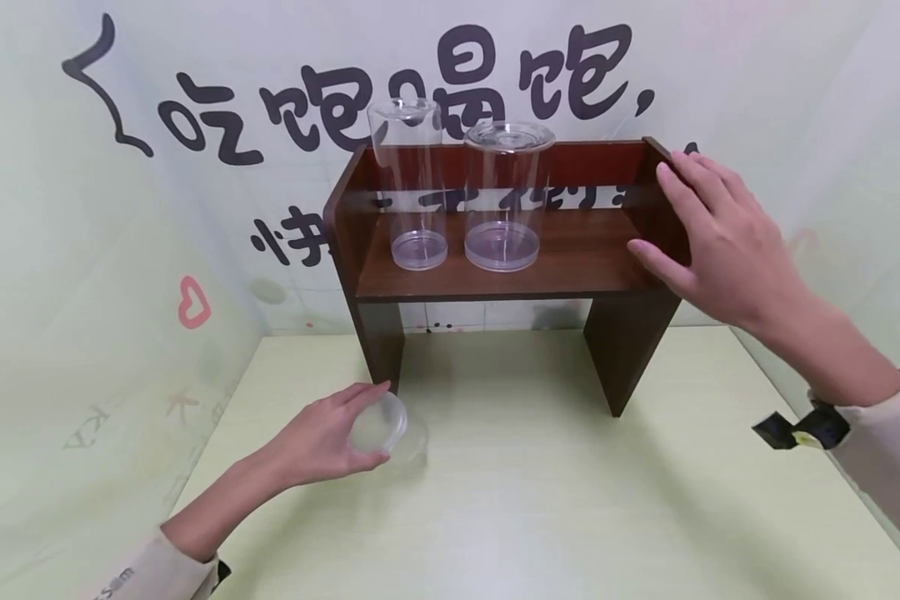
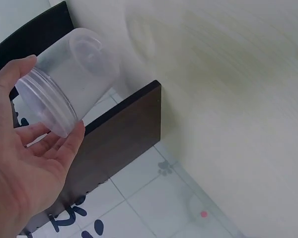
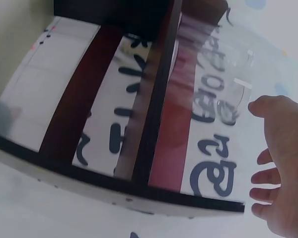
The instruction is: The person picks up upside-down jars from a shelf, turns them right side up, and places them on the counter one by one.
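Your two pale sleeves come in closest to the head camera, the left sleeve (image 1: 157,567) from seven o'clock and the right sleeve (image 1: 892,450) from four, a small black device (image 1: 802,429) at the right cuff. With twelve o'clock straight ahead, your left hand (image 1: 322,437) is between seven and eight, low beside the shelf's left leg, its thumb and fingers wrapped around the rim end of a small clear jar (image 1: 412,446). You have that jar tipped over on a slant; in the left wrist view its far end points toward one o'clock, and you cannot tell from these views whether it touches the tabletop (image 1: 510,517). Your right hand (image 1: 731,242) is between two and three o'clock, just beside the right side of the shelf (image 1: 588,250), holding nothing; its thumb reaches out and its fingers are relaxed, with a gap between them and the wood in the right wrist view. At twelve, the dark brown shelf stands on the tabletop with two clear jars on its board: you see a tall narrow jar (image 1: 412,192) toward eleven and a wider jar (image 1: 504,200) toward one, side by side but apart. Behind them, bold black lettering (image 1: 577,75) runs across the pale wall (image 1: 832,125).
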`<state>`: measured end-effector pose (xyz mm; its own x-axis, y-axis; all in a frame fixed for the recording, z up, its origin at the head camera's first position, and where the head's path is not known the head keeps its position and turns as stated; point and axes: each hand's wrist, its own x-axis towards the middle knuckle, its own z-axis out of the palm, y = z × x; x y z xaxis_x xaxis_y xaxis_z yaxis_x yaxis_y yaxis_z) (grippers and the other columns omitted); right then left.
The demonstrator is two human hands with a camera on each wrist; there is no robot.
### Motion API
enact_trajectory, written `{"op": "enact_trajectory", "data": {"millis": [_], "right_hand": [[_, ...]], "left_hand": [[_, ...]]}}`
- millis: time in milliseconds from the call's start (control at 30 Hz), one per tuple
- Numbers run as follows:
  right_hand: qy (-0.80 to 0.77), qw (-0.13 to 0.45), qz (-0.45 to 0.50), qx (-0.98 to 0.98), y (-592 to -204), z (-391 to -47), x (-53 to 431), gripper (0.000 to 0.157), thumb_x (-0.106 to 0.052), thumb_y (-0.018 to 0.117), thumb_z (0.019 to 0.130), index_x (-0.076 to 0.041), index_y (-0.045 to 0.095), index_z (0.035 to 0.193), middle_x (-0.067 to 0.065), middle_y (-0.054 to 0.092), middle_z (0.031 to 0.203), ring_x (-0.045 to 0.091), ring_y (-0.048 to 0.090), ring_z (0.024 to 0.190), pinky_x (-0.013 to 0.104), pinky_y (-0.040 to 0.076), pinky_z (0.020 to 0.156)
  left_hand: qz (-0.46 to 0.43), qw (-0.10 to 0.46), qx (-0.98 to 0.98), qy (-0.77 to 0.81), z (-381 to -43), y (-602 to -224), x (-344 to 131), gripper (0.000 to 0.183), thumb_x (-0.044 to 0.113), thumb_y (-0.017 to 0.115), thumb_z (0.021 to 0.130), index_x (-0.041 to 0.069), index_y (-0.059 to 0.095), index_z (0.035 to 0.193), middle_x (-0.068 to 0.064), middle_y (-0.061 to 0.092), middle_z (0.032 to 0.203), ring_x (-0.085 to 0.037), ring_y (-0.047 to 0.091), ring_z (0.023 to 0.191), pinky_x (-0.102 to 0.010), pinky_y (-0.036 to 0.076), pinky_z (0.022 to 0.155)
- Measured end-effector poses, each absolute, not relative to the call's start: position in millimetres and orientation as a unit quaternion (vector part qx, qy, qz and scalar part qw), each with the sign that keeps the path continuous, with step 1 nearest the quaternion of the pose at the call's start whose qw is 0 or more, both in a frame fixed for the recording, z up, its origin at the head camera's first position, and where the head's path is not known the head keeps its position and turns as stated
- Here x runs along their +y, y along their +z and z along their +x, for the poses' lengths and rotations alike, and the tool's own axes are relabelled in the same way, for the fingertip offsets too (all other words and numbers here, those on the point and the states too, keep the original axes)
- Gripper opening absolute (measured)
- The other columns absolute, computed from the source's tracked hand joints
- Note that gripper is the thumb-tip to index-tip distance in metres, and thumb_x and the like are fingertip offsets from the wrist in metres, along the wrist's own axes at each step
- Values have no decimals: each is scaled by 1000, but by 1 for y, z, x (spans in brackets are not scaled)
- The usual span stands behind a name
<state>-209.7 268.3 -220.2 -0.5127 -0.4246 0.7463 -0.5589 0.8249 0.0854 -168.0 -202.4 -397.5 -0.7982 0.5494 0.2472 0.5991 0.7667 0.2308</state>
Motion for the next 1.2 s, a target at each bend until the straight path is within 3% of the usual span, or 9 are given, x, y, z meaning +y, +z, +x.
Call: {"op": "enact_trajectory", "data": {"millis": [133,533,1000,1200], "right_hand": [[67,362,251,-895,-215,-219,276,80,-31,76,82,-1,40,147,19,38,152,38,33,140,65,39,101],[58,238,194,-950,-204,-241,288,79,-42,62,93,-1,29,152,22,29,156,42,26,142,69,32,104],[80,206,189,-957,-205,-251,291,79,-46,55,96,2,25,152,24,25,157,45,24,143,60,21,115],[74,218,198,-953,-207,-254,290,77,-43,56,96,4,28,151,24,28,156,44,28,141,59,24,114]], "left_hand": [[-306,71,-940,-137,-169,-399,-207,88,49,81,69,14,49,144,-6,60,129,-24,65,105,-39,56,84],[-298,29,-948,-113,-171,-405,-215,88,46,82,70,9,49,143,-9,60,129,-27,65,107,-42,55,85],[-286,3,-954,-95,-173,-413,-223,86,43,82,69,7,51,141,-9,60,129,-27,64,106,-45,56,81],[-284,-7,-954,-92,-175,-416,-226,86,43,83,70,6,51,141,-11,59,129,-28,64,107,-46,56,82]]}}
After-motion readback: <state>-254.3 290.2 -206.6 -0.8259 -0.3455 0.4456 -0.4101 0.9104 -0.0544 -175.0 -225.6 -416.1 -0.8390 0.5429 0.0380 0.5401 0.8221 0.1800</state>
